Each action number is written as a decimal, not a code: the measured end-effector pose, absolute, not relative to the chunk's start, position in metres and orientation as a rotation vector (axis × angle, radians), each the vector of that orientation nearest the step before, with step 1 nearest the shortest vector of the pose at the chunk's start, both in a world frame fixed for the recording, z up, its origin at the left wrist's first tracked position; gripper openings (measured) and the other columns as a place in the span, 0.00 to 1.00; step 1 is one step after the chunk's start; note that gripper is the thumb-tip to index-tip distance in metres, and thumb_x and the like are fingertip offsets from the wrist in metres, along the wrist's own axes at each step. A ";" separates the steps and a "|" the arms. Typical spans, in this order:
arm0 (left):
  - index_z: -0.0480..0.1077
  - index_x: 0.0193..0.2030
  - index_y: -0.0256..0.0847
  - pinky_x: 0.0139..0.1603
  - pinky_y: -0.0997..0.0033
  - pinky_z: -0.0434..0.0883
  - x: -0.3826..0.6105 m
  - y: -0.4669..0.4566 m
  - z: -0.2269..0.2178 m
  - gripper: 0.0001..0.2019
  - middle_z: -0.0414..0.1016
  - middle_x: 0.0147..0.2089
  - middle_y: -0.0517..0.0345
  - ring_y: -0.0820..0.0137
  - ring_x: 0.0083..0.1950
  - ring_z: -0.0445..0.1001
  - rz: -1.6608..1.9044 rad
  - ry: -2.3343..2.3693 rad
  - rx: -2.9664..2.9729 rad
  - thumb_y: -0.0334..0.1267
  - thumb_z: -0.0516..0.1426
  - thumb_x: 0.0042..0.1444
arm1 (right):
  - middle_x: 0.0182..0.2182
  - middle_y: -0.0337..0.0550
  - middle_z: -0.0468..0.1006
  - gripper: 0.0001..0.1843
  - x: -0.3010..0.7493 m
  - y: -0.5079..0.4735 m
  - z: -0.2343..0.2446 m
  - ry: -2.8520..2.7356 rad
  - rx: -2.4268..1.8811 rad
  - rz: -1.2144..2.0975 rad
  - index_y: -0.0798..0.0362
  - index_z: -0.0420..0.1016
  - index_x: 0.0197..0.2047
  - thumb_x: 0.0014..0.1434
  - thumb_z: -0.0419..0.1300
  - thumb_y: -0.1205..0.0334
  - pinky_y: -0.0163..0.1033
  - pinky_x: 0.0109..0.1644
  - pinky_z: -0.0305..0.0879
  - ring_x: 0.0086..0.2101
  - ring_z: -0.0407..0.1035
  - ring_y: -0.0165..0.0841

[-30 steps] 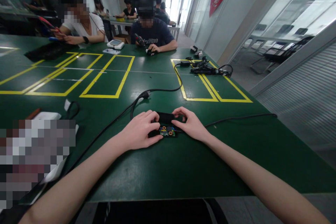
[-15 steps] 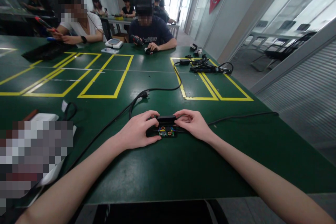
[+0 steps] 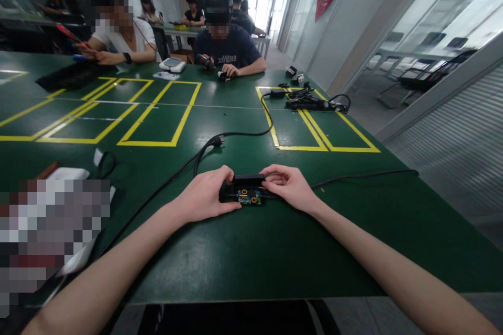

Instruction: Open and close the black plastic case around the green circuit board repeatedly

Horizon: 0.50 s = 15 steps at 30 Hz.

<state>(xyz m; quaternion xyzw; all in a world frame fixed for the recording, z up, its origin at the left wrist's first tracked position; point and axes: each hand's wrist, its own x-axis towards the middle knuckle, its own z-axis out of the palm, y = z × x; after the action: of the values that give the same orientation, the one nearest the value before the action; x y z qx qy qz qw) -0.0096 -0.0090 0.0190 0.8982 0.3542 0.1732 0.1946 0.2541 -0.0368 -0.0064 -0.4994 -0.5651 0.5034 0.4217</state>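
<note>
In the head view, a green circuit board (image 3: 249, 198) with copper-wound coils lies at the table's middle, cables running from both ends. Just behind it, a black plastic casing half (image 3: 249, 180) of this opened power adapter stands tilted up. My left hand (image 3: 206, 193) is around the left end, thumb by the board's front edge and a bent finger at the casing's left end. At the right end, my right hand (image 3: 288, 187) pinches the casing between thumb and fingers. Some of its fingertips are hidden.
A black cable with a plug (image 3: 216, 141) curves across the green table (image 3: 243, 261). More adapters and cables (image 3: 310, 102) lie at the back right, near yellow tape outlines. Blurred items (image 3: 55, 235) sit at left. Two people work across the table, one holding a power tool (image 3: 206, 62).
My left fingers have drawn back slightly from the casing's left end, baring more of it. My right hand stays at the right end. The view has shifted a little.
</note>
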 end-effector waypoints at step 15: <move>0.64 0.49 0.43 0.41 0.63 0.73 -0.008 -0.011 0.019 0.26 0.79 0.44 0.55 0.60 0.41 0.80 0.509 1.003 2.511 0.45 0.70 0.50 | 0.32 0.43 0.84 0.17 0.258 -0.037 -0.005 -1.461 -1.226 1.280 0.55 0.81 0.41 0.51 0.73 0.54 0.39 0.40 0.79 0.33 0.80 0.34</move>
<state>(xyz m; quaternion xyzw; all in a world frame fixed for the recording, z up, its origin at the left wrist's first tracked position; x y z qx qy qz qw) -0.0084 -0.0107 0.0195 0.8953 0.3577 0.1815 0.1940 0.2576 -0.0374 -0.0052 -0.4867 -0.5802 0.5084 0.4098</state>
